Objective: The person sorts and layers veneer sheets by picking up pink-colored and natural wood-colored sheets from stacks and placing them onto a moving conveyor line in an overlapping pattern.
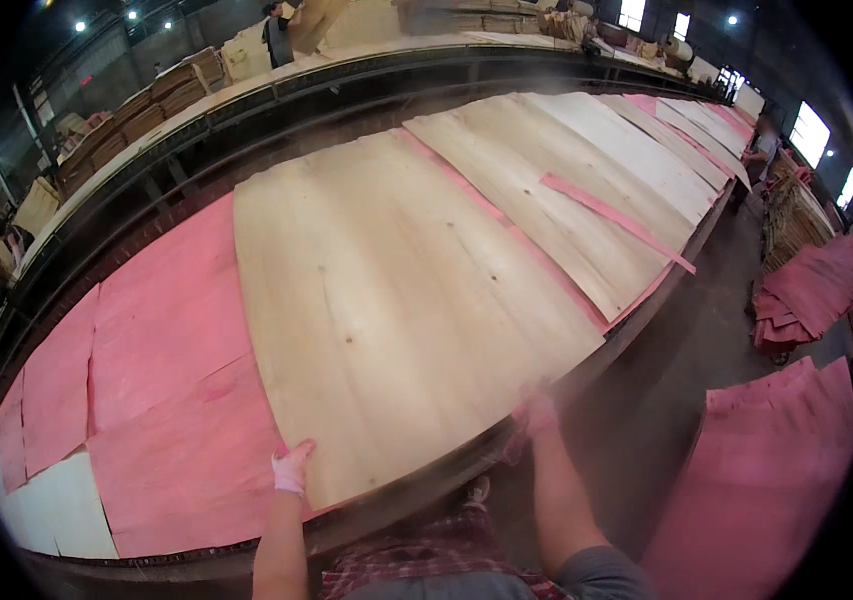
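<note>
Touching the large tan veneer sheet (396, 320) at its left edge by the near corner, my gloved left hand (291, 467) hides whether its fingers pinch; my right hand (536, 412) blurs at the sheet's near edge, so I can't tell about those fingers either. The sheet lies over pink veneer. To its right, pale veneer sheets (506, 170) already cover most of the pink, with a loose pink strip (618, 222) on top; to its left, pink veneer sheets (171, 300) seem the stretch left uncovered.
</note>
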Demonstrator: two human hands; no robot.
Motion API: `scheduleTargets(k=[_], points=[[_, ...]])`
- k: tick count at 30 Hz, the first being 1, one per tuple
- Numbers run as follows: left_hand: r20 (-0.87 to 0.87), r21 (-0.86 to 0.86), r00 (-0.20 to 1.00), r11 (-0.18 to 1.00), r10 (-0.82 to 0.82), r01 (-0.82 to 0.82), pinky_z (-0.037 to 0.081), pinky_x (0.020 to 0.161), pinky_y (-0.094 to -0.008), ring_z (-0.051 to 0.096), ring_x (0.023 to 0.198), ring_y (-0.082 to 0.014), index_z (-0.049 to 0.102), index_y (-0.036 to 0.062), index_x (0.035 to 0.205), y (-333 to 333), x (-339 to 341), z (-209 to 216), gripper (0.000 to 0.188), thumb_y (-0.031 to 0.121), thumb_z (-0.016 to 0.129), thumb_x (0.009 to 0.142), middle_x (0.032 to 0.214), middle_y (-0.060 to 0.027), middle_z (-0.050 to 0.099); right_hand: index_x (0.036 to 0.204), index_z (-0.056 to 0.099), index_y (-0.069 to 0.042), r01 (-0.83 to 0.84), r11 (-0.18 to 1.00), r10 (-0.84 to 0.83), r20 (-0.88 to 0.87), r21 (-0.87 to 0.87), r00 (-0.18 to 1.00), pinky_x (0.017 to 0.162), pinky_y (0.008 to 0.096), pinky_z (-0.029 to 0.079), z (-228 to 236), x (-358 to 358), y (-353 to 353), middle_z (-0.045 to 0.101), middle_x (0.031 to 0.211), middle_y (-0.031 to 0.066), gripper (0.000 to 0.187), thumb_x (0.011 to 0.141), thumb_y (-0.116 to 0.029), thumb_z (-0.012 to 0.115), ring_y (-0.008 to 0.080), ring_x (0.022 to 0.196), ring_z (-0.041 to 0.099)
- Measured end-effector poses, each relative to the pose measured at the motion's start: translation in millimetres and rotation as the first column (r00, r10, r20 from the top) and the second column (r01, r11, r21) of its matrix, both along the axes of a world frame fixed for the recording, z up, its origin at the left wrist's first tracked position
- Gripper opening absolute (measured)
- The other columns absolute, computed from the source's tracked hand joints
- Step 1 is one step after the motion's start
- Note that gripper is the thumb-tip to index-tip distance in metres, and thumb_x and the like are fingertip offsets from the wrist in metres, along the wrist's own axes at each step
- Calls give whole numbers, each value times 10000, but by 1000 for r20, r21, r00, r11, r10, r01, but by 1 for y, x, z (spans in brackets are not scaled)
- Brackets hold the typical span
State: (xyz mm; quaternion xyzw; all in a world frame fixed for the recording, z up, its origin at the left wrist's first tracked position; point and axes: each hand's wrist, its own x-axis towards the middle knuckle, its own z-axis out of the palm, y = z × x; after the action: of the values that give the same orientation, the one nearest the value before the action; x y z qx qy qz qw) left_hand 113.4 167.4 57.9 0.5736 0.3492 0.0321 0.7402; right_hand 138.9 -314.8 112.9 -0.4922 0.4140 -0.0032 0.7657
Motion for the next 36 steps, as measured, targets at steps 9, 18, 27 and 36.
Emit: scheduleTargets(k=[9, 18, 27, 36], points=[[-35, 194, 999, 981, 36, -28, 499, 652, -300, 594, 728, -193, 565, -31, 916, -41, -5, 14, 288, 5, 675, 652, 901, -118, 608, 944, 507, -122, -78, 992, 83, -50, 94, 995, 375, 264, 396, -22, 11, -52, 469, 611, 5, 230, 793, -263, 608, 124, 413, 442], [-93, 49, 995, 998, -36, 41, 509, 674, -316, 605, 749, -199, 600, -29, 903, -27, -21, 22, 219, -12, 623, 686, 865, -113, 621, 992, 543, -55, -138, 988, 146, -128, 64, 981, 408, 276, 456, -25, -4, -36, 555, 806, 39, 303, 731, -183, 628, 140, 447, 498], [-609, 171, 721, 834, -329, 525, 505, 694, -367, 597, 810, -225, 441, -6, 1088, -42, 12, 111, 423, 21, 643, 718, 909, -113, 600, 997, 568, -19, -231, 972, 230, -261, 27, 937, 447, 303, 492, 12, 6, -43, 563, 788, 56, 335, 741, -224, 635, 158, 486, 520], [-81, 779, 731, 415, -677, 471, 313, 976, -358, 392, 1129, -255, 291, 9, 1306, -186, 93, 106, 676, 247, 624, 768, 1281, -158, 370, 934, 557, 2, -389, 921, 376, -256, -2, 891, 440, 306, 477, 2, 8, -56, 558, 664, 96, 365, 768, -318, 614, 176, 482, 532]])
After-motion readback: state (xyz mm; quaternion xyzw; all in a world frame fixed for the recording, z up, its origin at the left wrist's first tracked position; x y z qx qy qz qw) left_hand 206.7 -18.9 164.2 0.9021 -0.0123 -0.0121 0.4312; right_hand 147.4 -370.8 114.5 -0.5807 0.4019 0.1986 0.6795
